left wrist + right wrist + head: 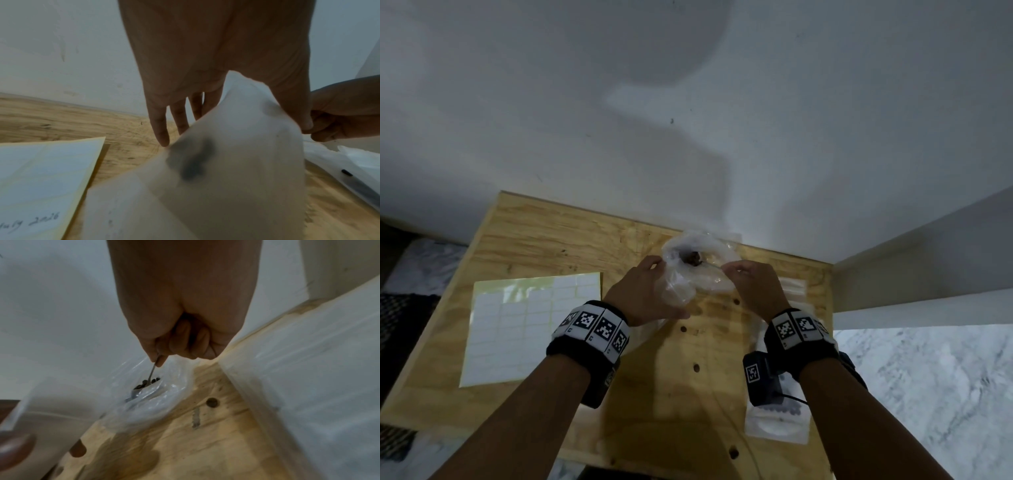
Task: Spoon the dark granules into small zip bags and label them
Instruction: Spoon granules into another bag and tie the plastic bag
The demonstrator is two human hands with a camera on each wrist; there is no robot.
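On the plywood table (544, 240) a large clear plastic bag (705, 250) lies near the wall, with dark granules (692, 258) in its mouth. My right hand (736, 272) pinches the thin handle of a metal spoon (152, 371). The spoon's bowl sits among the granules (147, 383) inside the bag (170, 395). My left hand (654, 284) holds a small translucent zip bag (676, 291) just left of the large bag. The thumb presses its front and the fingers (160, 129) lie behind it (236, 138).
A sheet of white labels (530, 325) lies at the left, with handwriting on one corner (30, 222). Flat empty zip bags (792, 291) are stacked at the right, with another packet (777, 425) near the front edge. A white wall stands directly behind the table.
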